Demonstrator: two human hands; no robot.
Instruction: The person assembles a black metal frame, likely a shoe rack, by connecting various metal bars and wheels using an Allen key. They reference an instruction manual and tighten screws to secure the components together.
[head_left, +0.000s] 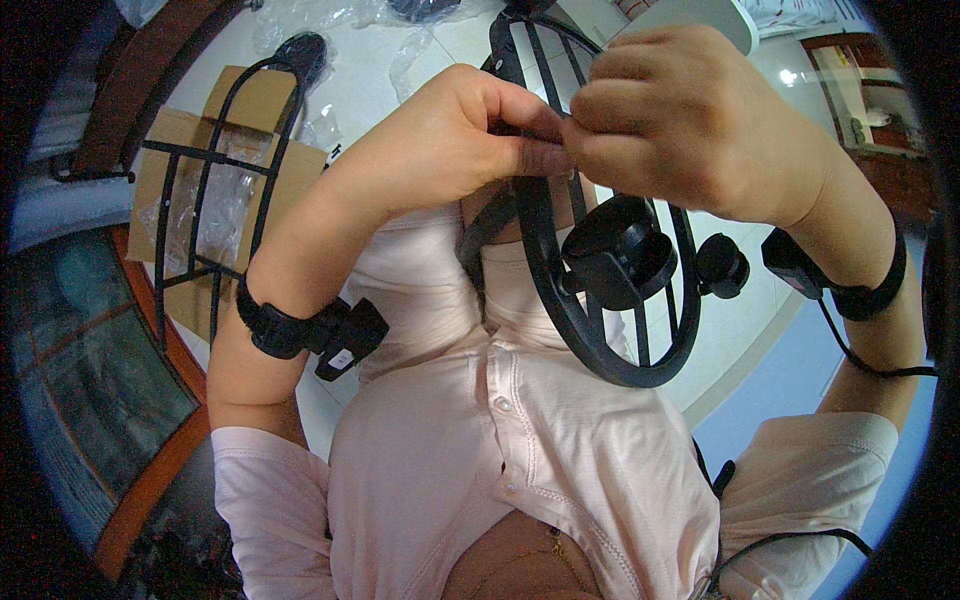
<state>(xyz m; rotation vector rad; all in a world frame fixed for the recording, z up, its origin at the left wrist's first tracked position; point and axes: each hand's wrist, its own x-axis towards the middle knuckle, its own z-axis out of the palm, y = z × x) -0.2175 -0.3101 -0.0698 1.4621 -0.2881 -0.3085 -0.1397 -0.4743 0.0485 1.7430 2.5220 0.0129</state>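
My left hand (465, 139) and my right hand (690, 120) meet at their fingertips above a black slatted rack (637, 375) with a rounded frame. The fingers are pinched close together, and anything small between them is hidden. The rack lies tilted over my lap and legs, its far end rising behind the hands. Two round black parts that look like casters are on it: a large one (622, 255) nearer to me and a smaller one (721, 264) at its right side.
On the left, a black tubular frame (274, 150) lies over an opened cardboard box (300, 172) with clear plastic wrap inside. More plastic wrap (412, 67) is spread on the tiled floor (356, 82). Wrist straps with devices (352, 337) are on both arms; a black cable (855, 352) trails at right.
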